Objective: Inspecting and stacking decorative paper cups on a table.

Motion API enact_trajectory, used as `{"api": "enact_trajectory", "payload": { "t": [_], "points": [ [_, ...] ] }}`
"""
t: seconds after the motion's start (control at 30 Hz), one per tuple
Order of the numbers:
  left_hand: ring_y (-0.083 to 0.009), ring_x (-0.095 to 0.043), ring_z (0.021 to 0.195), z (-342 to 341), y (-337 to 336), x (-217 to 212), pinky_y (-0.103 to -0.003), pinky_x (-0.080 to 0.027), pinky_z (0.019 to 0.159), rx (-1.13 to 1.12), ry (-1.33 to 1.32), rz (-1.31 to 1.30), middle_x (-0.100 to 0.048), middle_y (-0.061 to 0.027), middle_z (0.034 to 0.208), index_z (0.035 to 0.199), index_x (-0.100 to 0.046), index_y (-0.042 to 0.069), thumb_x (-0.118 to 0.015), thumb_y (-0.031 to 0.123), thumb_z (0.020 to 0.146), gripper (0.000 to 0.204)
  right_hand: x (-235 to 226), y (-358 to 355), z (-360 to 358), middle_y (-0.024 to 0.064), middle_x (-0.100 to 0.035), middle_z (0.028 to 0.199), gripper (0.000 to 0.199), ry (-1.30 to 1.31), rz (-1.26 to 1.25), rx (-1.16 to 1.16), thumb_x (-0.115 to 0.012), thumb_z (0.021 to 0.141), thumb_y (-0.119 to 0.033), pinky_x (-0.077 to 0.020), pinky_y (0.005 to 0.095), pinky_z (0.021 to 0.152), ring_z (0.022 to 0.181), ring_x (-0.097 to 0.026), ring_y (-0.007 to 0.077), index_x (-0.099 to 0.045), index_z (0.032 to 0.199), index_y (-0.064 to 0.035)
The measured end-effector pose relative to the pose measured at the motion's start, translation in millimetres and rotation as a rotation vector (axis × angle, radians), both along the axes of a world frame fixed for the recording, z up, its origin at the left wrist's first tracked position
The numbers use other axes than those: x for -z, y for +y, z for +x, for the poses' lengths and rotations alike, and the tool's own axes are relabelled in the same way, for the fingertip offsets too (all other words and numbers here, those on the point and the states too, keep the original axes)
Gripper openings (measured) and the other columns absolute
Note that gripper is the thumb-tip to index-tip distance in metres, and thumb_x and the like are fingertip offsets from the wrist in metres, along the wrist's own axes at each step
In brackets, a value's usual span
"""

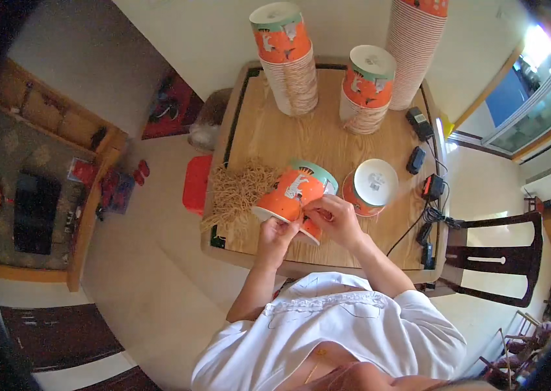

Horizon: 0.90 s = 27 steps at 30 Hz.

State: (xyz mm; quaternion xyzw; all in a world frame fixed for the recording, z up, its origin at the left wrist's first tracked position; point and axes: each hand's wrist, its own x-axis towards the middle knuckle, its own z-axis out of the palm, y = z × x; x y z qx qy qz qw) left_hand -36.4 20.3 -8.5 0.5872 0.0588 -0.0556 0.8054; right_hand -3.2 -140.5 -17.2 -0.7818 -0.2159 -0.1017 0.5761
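My left hand point(276, 236) grips the rim of an orange paper bucket point(296, 187), which has a green band and a white animal figure. The bucket is tilted over the near part of the table, with its rim toward me. The fingers of my right hand point(336, 216) are pinched together against the bucket's side near the rim; what lies between the fingertips is too small to make out. To the left of the bucket spreads a loose heap of tan cords point(241, 193). Another paper bucket point(377, 184) stands upside down to the right, a cord around it.
Tall stacks of paper buckets, a left stack point(288, 65), a middle stack point(368, 88) and a right stack point(412, 58), stand at the table's point(327, 140) far side. Black adapters and cables point(433, 189) line its right edge. A dark chair point(497, 257) stands right; a red stool point(197, 184) left.
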Motion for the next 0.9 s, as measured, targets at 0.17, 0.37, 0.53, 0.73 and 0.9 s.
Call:
{"api": "enact_trajectory", "payload": {
  "t": [0.17, 0.37, 0.53, 0.73, 0.9],
  "points": [
    [-0.0086, -0.059, 0.074, 1.6, 5.8, 6.2, -0.024, -0.052, 0.062, -0.022, -0.012, 0.085, -0.062, -0.0056, 0.092, 0.095, -0.059, -0.001, -0.063, 0.01, 0.08, 0.019, -3.2, 0.1, -2.3, 0.0083, -0.061, 0.078, 0.012, -0.096, -0.079, -0.044, -0.064, 0.074, -0.002, -0.0487, 0.0318, 0.061, 0.071, -0.06, 0.0237, -0.062, 0.086, -0.0045],
    [-0.0117, -0.061, 0.074, 2.6, 3.0, -4.5, -0.026, -0.054, 0.06, -0.044, 0.11, 0.041, -0.062, -0.0076, 0.09, 0.094, -0.058, -0.002, -0.059, 0.007, 0.081, 0.016, -8.5, -0.2, -4.5, 0.0091, -0.06, 0.076, 0.011, -0.137, -0.135, -0.03, -0.063, 0.073, -0.001, -0.0481, 0.0344, 0.06, 0.072, -0.06, 0.0275, -0.06, 0.083, -0.0042],
    [-0.0136, -0.062, 0.075, 4.5, 8.8, 3.4, -0.029, -0.055, 0.064, -0.041, 0.09, 0.048, -0.062, -0.0087, 0.092, 0.095, -0.057, -0.002, -0.056, 0.005, 0.08, 0.017, -6.2, -3.8, -2.7, 0.0093, -0.06, 0.076, 0.011, -0.174, -0.163, 0.015, -0.062, 0.073, -0.001, -0.0478, 0.0348, 0.061, 0.071, -0.06, 0.0279, -0.059, 0.083, -0.0037],
    [-0.0137, -0.062, 0.081, 5.7, 12.3, 5.6, -0.029, -0.054, 0.065, 0.002, 0.086, 0.007, -0.062, -0.006, 0.096, 0.103, -0.056, 0.002, -0.06, 0.011, 0.079, 0.026, -5.2, -4.2, 1.4, 0.0121, -0.06, 0.079, 0.014, -0.083, -0.128, -0.013, -0.061, 0.075, -0.006, -0.0485, 0.039, 0.064, 0.075, -0.06, 0.0319, -0.058, 0.089, -0.0061],
    [-0.0118, -0.061, 0.076, 5.9, 5.5, 1.4, -0.028, -0.055, 0.065, -0.077, 0.092, 0.131, -0.061, -0.0057, 0.094, 0.1, -0.055, 0.0, -0.056, 0.007, 0.081, 0.021, -3.0, -0.8, 3.8, 0.0109, -0.06, 0.077, 0.012, -0.102, -0.158, -0.003, -0.062, 0.075, -0.002, -0.0483, 0.0346, 0.062, 0.071, -0.06, 0.0287, -0.058, 0.086, -0.002]
  ]
}}
